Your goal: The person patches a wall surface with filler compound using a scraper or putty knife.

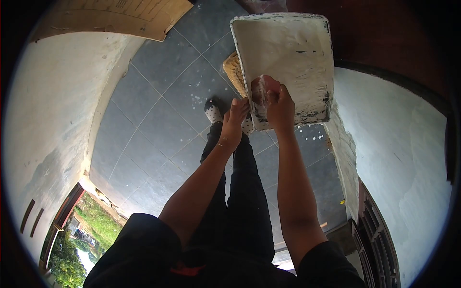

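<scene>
Gripping the near rim of a white-coated paint tray, right hand is clenched on it; left hand touches the edge, grasp unclear. Beyond: grey tiled floor, flattened cardboard.

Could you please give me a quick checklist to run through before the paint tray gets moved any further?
1. Right hand grips the near rim of the paint tray: ok.
2. Left hand on the tray: cannot tell; it sits at the corner.
3. Tray level: not ok, it looks tilted.
4. Wet paint pooled inside: cannot tell.
5. Tiled floor underfoot free of obstacles: ok, only paint specks.
6. Cardboard well away from the feet: ok.
</scene>
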{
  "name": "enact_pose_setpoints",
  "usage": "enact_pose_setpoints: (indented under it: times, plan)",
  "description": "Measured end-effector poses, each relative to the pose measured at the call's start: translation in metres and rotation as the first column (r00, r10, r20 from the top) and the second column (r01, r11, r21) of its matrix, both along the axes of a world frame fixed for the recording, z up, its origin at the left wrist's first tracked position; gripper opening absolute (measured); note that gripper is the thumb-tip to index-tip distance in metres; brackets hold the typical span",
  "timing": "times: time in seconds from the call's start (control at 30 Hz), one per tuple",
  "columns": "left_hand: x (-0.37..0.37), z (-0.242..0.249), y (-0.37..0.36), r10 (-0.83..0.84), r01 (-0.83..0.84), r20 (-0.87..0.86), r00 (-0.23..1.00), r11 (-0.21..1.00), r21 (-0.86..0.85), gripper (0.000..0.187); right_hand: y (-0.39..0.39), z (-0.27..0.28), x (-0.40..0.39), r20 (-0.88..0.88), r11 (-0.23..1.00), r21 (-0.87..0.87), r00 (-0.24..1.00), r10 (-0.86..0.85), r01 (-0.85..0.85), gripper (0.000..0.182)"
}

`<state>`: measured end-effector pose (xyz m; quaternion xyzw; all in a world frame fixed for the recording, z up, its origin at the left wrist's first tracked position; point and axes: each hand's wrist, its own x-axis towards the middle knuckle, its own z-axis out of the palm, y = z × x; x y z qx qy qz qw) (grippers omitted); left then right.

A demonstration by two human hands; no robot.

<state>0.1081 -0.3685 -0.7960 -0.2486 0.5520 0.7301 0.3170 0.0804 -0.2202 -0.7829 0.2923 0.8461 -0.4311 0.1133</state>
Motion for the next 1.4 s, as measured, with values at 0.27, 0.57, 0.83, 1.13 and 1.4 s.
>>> enact_pose_setpoints:
  times: [0.27,0.57,0.83,1.13,1.4]
  plan:
    - [-0.001,-0.006,-0.003,0.008,-0.011,0.069,0.998,0.999,0.031,0.093,0.009,-0.002,-0.007,-0.015,0.998,-0.043,0.998,0.053,-0.054,0.025]
    - [-0.006,-0.002,-0.007,-0.004,-0.001,0.087,0.996,0.998,0.059,0.098,0.038,-0.019,0.008,-0.097,0.915,-0.403,0.994,-0.056,0.013,0.023]
    - [-0.006,-0.008,-0.011,0.037,-0.049,0.136,0.99,0.996,0.079,0.094,0.053,-0.012,0.056,0.141,0.892,-0.408,0.979,-0.15,0.196,0.02]
    - [-0.002,-0.009,-0.008,-0.013,0.003,0.142,0.99,0.997,0.071,0.101,0.028,-0.025,0.056,0.122,0.99,-0.136,0.992,-0.012,0.029,0.024]
    - [-0.002,-0.006,-0.007,0.001,-0.014,0.149,0.989,0.997,0.08,0.104,0.038,-0.029,0.049,0.186,0.962,-0.248,0.98,-0.066,0.111,0.029]
